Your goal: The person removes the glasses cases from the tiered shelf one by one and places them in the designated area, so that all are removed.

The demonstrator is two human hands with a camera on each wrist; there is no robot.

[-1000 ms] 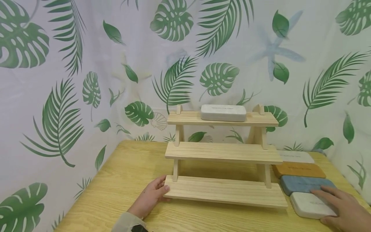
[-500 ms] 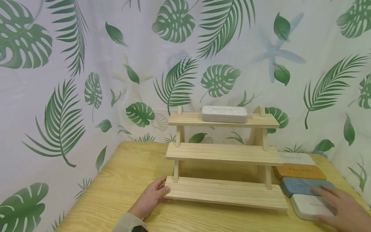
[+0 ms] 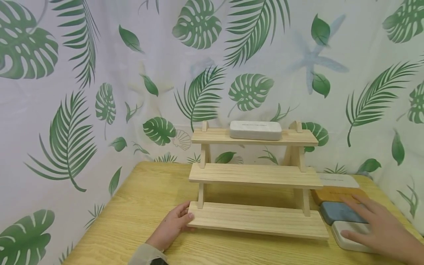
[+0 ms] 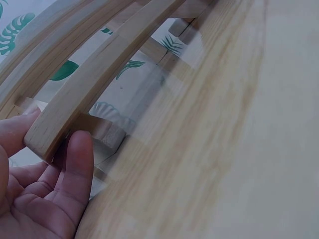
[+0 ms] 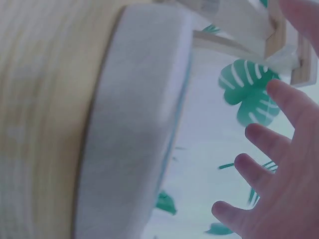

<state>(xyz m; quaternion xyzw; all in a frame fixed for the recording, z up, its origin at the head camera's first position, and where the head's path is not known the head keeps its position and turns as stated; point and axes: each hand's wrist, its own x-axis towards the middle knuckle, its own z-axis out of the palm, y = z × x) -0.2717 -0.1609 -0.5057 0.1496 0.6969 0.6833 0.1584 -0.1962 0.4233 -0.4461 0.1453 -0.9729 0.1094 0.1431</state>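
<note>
My left hand [image 3: 173,225] grips the left end of the bottom board of a three-tier wooden display stand [image 3: 258,219]. In the left wrist view, thumb and fingers pinch that board's end [image 4: 50,132] from both sides. My right hand [image 3: 381,230] is spread above a row of glasses cases to the right of the stand. Under it lie a near white case [image 3: 347,229] and a blue case [image 3: 339,212], both partly covered. The right wrist view shows the fingers [image 5: 269,142] apart from the white case [image 5: 132,124], holding nothing.
An orange-brown case [image 3: 326,194] and a farther white case [image 3: 339,180] continue the row towards the back. Another white case [image 3: 255,130] lies on the stand's top board. Behind the wooden table [image 3: 132,217] hangs a leaf-patterned curtain [image 3: 149,55].
My right hand has lifted off the near white case and moved left and away from me, its fingers spreading. The left hand keeps its grip on the stand.
</note>
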